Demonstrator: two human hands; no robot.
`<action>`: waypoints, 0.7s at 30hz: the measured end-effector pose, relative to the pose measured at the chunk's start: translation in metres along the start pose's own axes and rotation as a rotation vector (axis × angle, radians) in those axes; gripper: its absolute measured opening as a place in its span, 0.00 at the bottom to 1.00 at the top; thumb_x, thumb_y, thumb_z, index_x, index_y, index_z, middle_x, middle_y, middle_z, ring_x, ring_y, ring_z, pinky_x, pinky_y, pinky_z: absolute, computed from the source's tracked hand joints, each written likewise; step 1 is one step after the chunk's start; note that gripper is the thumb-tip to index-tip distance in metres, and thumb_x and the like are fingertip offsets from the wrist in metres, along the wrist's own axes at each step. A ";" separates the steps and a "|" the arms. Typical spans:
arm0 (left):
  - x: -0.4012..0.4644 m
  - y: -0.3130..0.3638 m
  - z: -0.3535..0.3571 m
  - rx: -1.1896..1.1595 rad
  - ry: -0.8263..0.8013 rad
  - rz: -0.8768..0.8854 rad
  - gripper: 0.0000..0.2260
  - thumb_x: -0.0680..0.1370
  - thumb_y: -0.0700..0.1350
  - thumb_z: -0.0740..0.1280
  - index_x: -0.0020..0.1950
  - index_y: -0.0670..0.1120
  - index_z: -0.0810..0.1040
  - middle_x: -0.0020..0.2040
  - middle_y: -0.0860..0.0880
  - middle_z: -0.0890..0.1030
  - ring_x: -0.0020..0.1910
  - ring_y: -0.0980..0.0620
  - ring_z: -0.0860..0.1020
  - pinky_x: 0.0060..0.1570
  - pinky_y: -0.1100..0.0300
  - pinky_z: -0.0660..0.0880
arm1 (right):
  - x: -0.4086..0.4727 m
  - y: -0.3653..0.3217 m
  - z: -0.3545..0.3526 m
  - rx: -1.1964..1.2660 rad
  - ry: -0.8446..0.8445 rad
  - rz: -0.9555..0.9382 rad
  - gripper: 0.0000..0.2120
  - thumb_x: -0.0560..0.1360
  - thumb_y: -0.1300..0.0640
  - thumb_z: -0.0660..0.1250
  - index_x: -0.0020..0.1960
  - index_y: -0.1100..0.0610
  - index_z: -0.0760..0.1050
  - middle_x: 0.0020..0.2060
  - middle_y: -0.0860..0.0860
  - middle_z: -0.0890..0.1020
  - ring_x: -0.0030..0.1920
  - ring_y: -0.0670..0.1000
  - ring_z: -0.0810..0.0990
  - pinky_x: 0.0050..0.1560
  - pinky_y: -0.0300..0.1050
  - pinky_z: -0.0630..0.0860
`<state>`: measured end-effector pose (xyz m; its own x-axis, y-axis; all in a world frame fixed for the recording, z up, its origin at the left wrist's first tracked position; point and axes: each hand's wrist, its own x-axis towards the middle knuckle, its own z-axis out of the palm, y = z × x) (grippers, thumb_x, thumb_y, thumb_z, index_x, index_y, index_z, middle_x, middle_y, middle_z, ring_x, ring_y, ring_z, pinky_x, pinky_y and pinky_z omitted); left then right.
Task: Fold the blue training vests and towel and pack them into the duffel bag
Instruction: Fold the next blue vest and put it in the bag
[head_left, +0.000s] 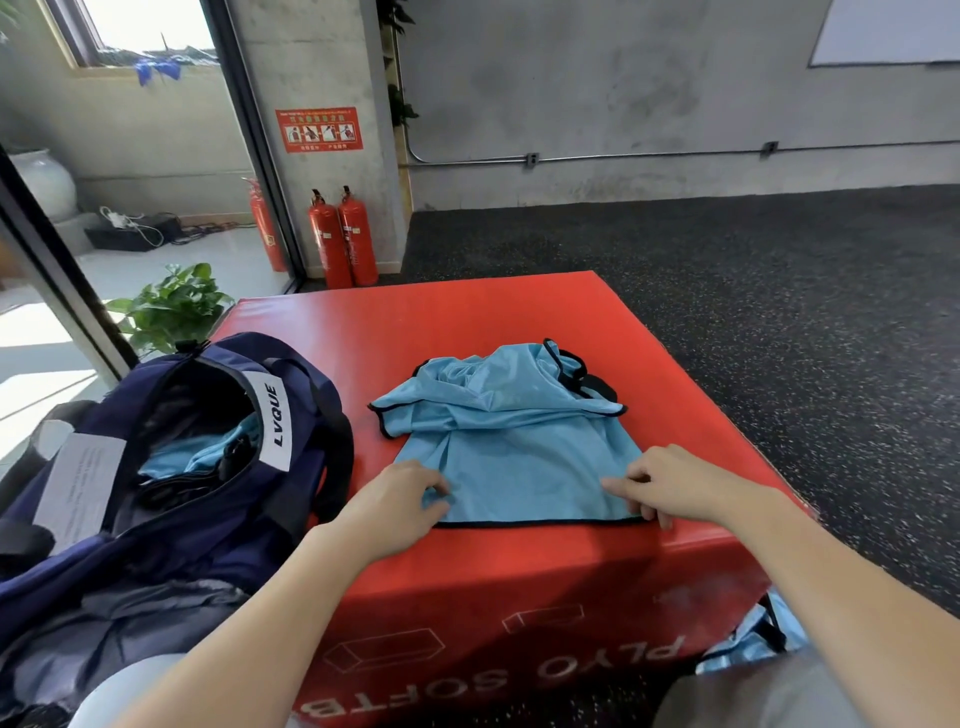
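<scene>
Vest (511, 441): thin, slippery mesh, light and limp; lies flat on the red box (519, 571).
Left hand (395, 506): fingers pinching the near hem corner.
Right hand (675, 483): fingers pinching the opposite hem corner.
Bag (171, 467): open beside, blue cloth inside.

the single head-worn camera is looking forward and down from just above the person's arms, sitting close over the red padded plyo box (467, 322). its wide lens is taking in the open navy fabric duffel bag (171, 467) at the left edge and stretching to the grey concrete wall (623, 93) beyond.
</scene>
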<state>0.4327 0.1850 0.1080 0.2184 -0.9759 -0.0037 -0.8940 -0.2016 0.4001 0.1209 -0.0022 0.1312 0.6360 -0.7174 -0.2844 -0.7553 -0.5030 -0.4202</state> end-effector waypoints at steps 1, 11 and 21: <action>0.001 0.001 0.000 0.010 -0.004 -0.004 0.11 0.78 0.53 0.68 0.59 0.55 0.81 0.52 0.56 0.75 0.47 0.56 0.73 0.55 0.57 0.74 | 0.001 0.000 0.000 -0.008 0.016 -0.007 0.26 0.78 0.35 0.64 0.37 0.55 0.82 0.31 0.49 0.85 0.28 0.49 0.83 0.42 0.46 0.82; 0.042 0.023 -0.013 -0.042 0.217 -0.025 0.12 0.78 0.49 0.67 0.62 0.54 0.79 0.55 0.54 0.78 0.53 0.50 0.78 0.54 0.51 0.76 | 0.041 -0.047 -0.010 0.062 0.370 -0.153 0.09 0.77 0.43 0.68 0.43 0.46 0.79 0.38 0.42 0.82 0.39 0.43 0.80 0.44 0.50 0.80; 0.101 -0.003 -0.020 -0.151 0.388 -0.058 0.15 0.79 0.39 0.64 0.65 0.49 0.79 0.63 0.49 0.79 0.64 0.46 0.73 0.61 0.52 0.71 | 0.112 -0.070 -0.011 -0.060 0.421 -0.204 0.14 0.78 0.49 0.68 0.62 0.52 0.78 0.59 0.48 0.79 0.59 0.52 0.77 0.60 0.55 0.74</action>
<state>0.4653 0.0890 0.1242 0.4239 -0.8532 0.3039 -0.8148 -0.2127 0.5393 0.2437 -0.0523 0.1381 0.6625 -0.7276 0.1782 -0.6372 -0.6724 -0.3767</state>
